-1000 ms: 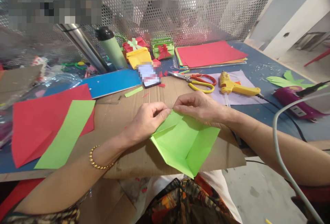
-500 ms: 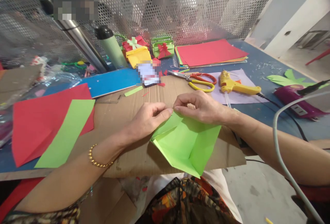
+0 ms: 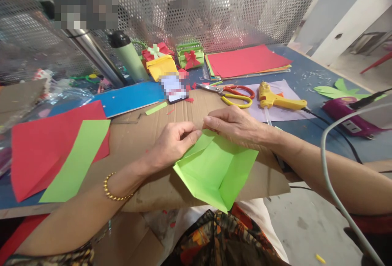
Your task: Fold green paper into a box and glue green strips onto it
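A light green folded paper box [image 3: 211,168] tilts toward me over the cardboard sheet [image 3: 153,184], its creased walls partly raised. My left hand [image 3: 174,141] pinches the box's far left edge between thumb and fingers. On the far edge, just beside it, my right hand [image 3: 234,123] is closed on the paper, with its thumb along the rim. The fingertips of both hands nearly meet, and the fold between them is partly hidden.
Beyond my hands lie scissors [image 3: 237,96], a yellow glue gun [image 3: 280,99] and a phone [image 3: 174,88]. Red paper [image 3: 36,143] and a green strip [image 3: 75,160] lie left. Small paper bags [image 3: 161,68] and a bottle [image 3: 128,56] stand behind. A grey cable [image 3: 326,151] hangs at right.
My right hand's fingers have flattened down over the far edge, closing the earlier loop of thumb and forefinger. The green box has shifted slightly left in view.
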`<action>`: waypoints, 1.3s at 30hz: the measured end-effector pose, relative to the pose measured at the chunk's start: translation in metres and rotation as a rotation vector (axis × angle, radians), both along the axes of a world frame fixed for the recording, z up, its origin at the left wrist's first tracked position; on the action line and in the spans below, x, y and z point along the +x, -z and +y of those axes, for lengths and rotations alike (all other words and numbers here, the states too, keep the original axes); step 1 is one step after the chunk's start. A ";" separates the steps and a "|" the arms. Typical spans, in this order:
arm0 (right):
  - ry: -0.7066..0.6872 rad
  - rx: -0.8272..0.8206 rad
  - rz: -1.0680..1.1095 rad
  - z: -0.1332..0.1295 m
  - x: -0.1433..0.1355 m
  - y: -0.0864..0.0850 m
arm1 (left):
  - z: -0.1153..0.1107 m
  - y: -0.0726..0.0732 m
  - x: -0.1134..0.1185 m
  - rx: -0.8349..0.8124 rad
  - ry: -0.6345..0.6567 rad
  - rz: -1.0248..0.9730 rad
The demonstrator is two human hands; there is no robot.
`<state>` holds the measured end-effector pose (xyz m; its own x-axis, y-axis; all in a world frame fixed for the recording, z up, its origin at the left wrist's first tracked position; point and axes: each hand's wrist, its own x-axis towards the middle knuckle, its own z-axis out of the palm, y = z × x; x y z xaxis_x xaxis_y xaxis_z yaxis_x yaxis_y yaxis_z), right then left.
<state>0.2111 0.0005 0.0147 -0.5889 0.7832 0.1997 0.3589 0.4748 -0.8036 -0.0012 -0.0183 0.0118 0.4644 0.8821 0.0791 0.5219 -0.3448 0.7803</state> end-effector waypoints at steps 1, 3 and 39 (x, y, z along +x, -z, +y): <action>-0.016 -0.002 -0.001 0.000 0.000 0.001 | 0.000 0.001 0.000 0.008 0.002 0.001; -0.052 -0.012 0.000 0.001 0.000 0.002 | -0.001 0.002 0.000 0.026 0.011 0.000; -0.084 0.258 -0.106 0.005 0.001 0.007 | 0.000 -0.001 -0.002 -0.271 -0.024 -0.198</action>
